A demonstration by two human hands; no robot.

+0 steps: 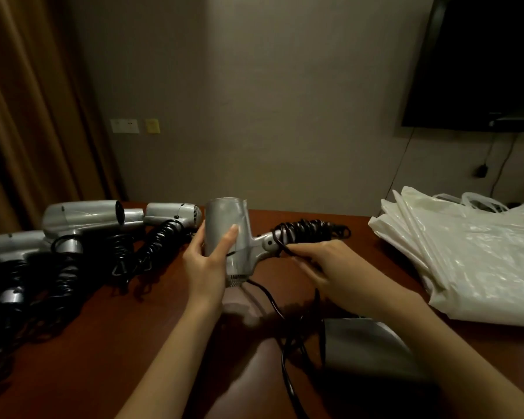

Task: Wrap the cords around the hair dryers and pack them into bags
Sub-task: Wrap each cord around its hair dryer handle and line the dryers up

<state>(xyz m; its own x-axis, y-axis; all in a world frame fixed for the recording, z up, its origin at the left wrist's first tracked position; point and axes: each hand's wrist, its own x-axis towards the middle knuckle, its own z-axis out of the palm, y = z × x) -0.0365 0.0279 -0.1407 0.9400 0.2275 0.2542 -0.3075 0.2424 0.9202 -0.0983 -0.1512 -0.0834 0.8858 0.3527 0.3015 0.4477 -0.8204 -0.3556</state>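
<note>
**Cord wrap on dryer handle**

Left hand [204,261] grips silver plastic hair dryer [229,237] barrel above reddish-brown wooden bench [109,322]; right hand [321,264] pinches black coiled cord [309,229] wound round handle. White plastic bags [472,255] stacked right

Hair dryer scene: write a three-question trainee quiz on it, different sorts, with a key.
1. True or false: the left hand grips the barrel of the held hair dryer.
2. Multiple choice: the coiled black cord on the held dryer is wound around A) the barrel, B) the handle, C) the person's wrist.
3. Fill in: the white plastic bags lie on the wooden table to the person's ____.

Key: 1 true. 2 B; the right hand pinches the cord beside the handle. 3 right; the other hair dryers lie to the left.
</note>
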